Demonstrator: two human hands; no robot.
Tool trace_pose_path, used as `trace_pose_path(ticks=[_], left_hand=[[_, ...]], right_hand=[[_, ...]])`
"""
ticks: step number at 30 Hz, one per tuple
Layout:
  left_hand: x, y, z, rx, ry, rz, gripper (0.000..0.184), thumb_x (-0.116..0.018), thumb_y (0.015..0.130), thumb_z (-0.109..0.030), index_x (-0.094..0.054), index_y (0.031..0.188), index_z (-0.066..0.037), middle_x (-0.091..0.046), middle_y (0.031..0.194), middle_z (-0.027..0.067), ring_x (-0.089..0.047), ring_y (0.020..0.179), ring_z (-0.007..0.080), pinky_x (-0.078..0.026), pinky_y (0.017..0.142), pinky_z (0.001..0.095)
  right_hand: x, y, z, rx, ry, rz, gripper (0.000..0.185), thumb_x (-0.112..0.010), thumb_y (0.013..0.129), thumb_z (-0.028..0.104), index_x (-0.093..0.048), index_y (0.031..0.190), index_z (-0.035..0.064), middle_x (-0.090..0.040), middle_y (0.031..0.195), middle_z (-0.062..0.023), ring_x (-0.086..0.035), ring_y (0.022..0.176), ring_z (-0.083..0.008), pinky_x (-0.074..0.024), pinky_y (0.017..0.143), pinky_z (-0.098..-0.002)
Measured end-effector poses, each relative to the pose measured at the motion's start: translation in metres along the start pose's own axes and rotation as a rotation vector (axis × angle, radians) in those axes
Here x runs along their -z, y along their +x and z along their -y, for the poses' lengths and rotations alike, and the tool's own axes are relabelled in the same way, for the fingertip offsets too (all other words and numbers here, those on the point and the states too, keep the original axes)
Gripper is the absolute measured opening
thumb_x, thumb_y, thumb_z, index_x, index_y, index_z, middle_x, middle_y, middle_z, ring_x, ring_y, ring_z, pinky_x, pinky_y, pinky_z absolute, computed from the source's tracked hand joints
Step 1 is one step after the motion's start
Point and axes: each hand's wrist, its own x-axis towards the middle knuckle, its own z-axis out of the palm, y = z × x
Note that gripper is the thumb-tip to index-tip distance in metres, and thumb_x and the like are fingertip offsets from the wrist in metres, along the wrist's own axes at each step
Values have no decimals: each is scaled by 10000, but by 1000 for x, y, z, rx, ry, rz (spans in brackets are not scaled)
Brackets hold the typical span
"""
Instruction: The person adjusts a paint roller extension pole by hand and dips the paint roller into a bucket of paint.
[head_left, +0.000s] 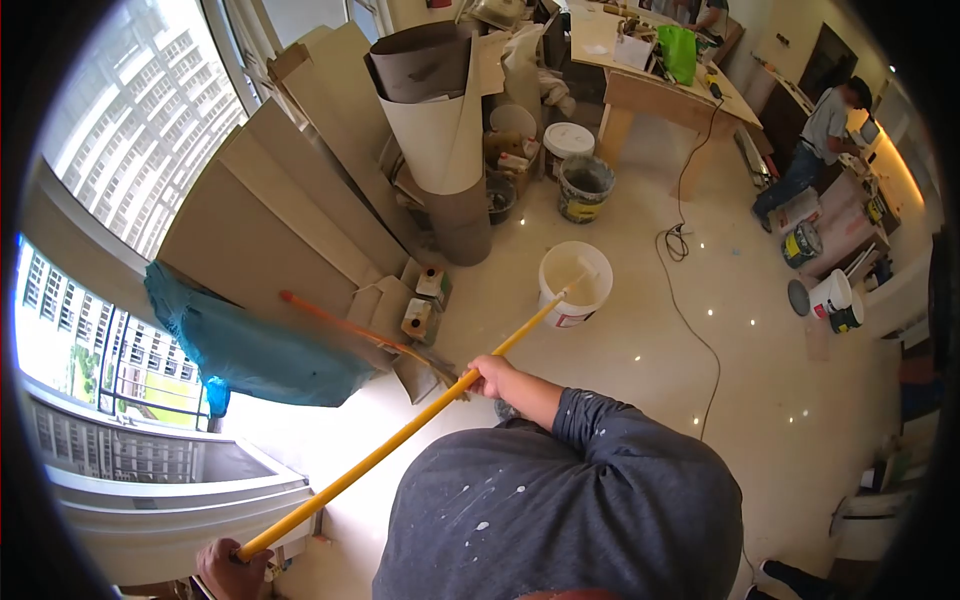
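Observation:
Both of my hands grip a long yellow extension pole [395, 439], which slants from the lower left up toward the middle. My left hand [230, 570] is wrapped round its near end, low by the window ledge. Farther up the shaft, my right hand [488, 376] closes round it in front of my body. The far end of the pole reaches into a white bucket [549, 300] on the floor. A pale fitting shows at that end, but I cannot make out its kind. Pale liquid seems to lie in the bucket.
Large board sheets [270, 205] and a big roll [432, 130] lean at the left, near blue plastic sheeting [260, 345]. A dark-stained bucket [585, 190] stands beyond. A cable [716, 365] crosses the floor. Another person [815, 140] works at the right, near several buckets.

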Motion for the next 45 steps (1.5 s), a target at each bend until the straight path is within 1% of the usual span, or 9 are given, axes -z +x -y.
trace_pose_path(ticks=[10, 13, 19, 20, 25, 31, 32, 34, 45], left_hand=[[-78, -142, 114, 117, -221, 54, 458, -829, 667, -558, -697, 751, -127, -654, 699, 114, -627, 626, 333, -501, 584, 460], [-131, -189, 143, 133, 27, 139, 501, -803, 683, -602, -730, 798, -120, -673, 717, 129, -653, 654, 337, -530, 594, 447], [-178, -219, 111, 263, -526, 482, 395, -688, 909, -392, -729, 954, -1, -699, 775, 204, -640, 637, 270, -514, 611, 393], [-303, -248, 139, 552, -1247, 501, 351, -541, 995, -285, -694, 1017, 30, -688, 780, 159, -611, 633, 223, -502, 575, 352], [-413, -229, 65, 411, -1639, 445, 287, -432, 1014, -214, -620, 900, -30, -586, 704, 50, -543, 602, 151, -461, 529, 291], [-275, -160, -39, 264, -1926, 387, 268, -479, 1009, -222, -511, 768, -108, -483, 640, -11, -467, 584, 90, -422, 531, 271], [-216, -156, -53, 42, -1547, -12, 204, -573, 984, -195, -536, 809, -97, -460, 652, -34, -422, 601, 64, -381, 542, 247], [-151, -139, -56, -16, -1573, -87, 130, -650, 947, -145, -571, 870, -76, -457, 679, -58, -392, 626, 43, -352, 548, 230], [-80, -80, -48, 20, -1847, -233, 225, -752, 849, -201, -619, 923, -36, -593, 687, 1, -555, 639, 87, -455, 621, 262]], right_hand=[[-46, -95, -95, 232, -26, 112, 108, -546, 967, 108, -509, 1009, 15, -614, 888, -122, -675, 801, -281, -609, 736, -430], [-68, -144, -98, 468, -135, 170, 124, -576, 953, 105, -501, 1010, 24, -619, 894, -120, -682, 792, -271, -610, 723, -419], [-133, -266, -55, 913, -316, 266, 244, -598, 941, 104, -415, 1095, 59, -622, 883, -113, -684, 755, -242, -610, 685, -403], [-144, -286, -43, 967, -338, 275, 261, -598, 940, 102, -399, 1105, 64, -622, 881, -114, -684, 755, -239, -608, 681, -402], [-219, -404, 1, 1284, -478, 393, 280, -587, 938, 79, -378, 1122, 57, -607, 868, -116, -678, 738, -244, -605, 668, -398], [-309, -541, 11, 1487, -598, 610, 286, -576, 947, 101, -410, 1159, 3, -599, 919, -131, -689, 794, -279, -609, 713, -427], [-321, -560, 9, 1501, -630, 638, 277, -570, 952, 107, -419, 1156, -4, -599, 934, -134, -691, 812, -283, -609, 723, -426], [-342, -591, 2, 1545, -673, 640, 265, -559, 960, 116, -432, 1151, -15, -599, 964, -142, -692, 843, -285, -610, 746, -428], [-387, -701, -56, 1764, -800, 697, 320, -555, 960, 91, -424, 1224, -34, -606, 1069, -174, -694, 924, -290, -613, 799, -434]])
